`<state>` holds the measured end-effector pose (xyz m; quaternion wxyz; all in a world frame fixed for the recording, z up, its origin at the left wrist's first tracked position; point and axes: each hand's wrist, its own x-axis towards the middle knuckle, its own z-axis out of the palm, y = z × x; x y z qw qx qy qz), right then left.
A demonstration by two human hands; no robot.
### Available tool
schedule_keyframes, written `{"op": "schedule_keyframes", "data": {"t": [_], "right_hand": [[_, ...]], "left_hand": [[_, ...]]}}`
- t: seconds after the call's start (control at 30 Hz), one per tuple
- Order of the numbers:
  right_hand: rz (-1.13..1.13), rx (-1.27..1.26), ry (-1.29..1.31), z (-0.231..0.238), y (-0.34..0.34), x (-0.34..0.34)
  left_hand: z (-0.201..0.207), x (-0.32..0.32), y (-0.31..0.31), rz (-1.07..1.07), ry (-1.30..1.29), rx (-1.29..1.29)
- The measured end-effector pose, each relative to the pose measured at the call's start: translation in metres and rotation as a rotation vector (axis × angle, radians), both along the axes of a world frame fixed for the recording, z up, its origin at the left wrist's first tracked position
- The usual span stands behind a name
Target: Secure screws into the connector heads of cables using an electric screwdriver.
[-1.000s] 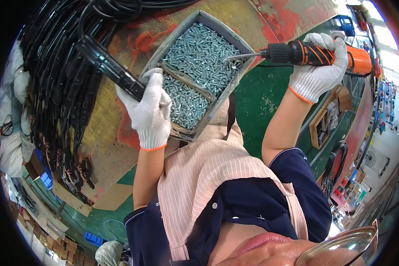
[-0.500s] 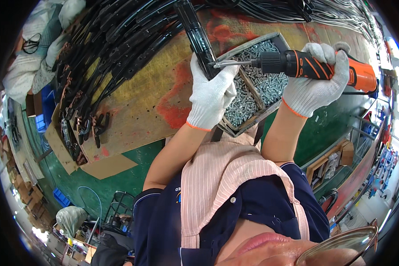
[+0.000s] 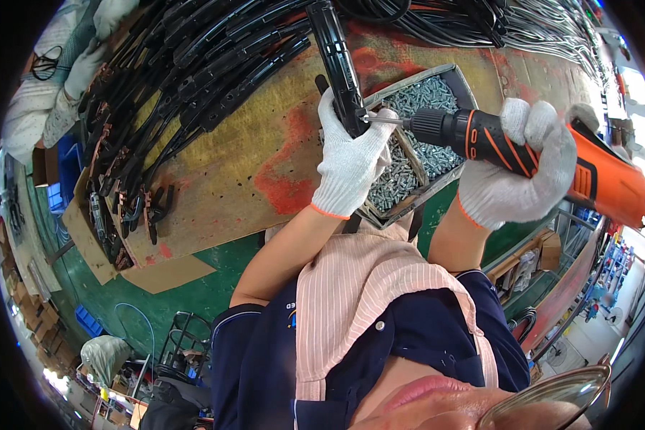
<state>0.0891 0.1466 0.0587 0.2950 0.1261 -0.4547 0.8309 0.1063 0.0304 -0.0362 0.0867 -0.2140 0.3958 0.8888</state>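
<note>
My left hand [image 3: 352,166], in a white knit glove, grips the lower end of a long black plastic handle [image 3: 339,68]. The handle slants up and away, its inner side showing shiny fittings. My right hand [image 3: 516,188], gloved too, is wrapped round an orange and black power screwdriver [image 3: 473,136]. Its slim metal bit [image 3: 390,120] points left and meets the near end of the handle, beside my left thumb. Whether a screw sits at the tip is too small to tell. Under both hands lies a divided box [image 3: 467,92] full of small silver screws [image 3: 430,92].
Black handles with cables [image 3: 222,89] are piled across the worn, red-stained table [image 3: 229,183] at the left. Grey cable bundles [image 3: 552,43] lie at the far right. Another person's gloved hand [image 3: 86,68] shows at the far left. Cardboard flaps [image 3: 168,272] edge the table's near-left corner.
The screwdriver and my right hand have come nearer and to the right, the tool tilting down at its rear. My left hand and the handle have shifted slightly right; the bit stays at the handle's end.
</note>
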Motion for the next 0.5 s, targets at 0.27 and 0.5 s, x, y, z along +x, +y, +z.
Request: {"op": "schedule_keyframes", "data": {"t": [0.27, 0.5], "right_hand": [[-0.183, 0.318, -0.059, 0.020, -0.045, -0.008], [-0.068, 0.316, -0.033, 0.023, -0.048, -0.009]], "left_hand": [[-0.001, 0.002, -0.002, -0.025, -0.046, 0.036], [-0.001, 0.003, -0.002, -0.021, -0.032, 0.056]]}}
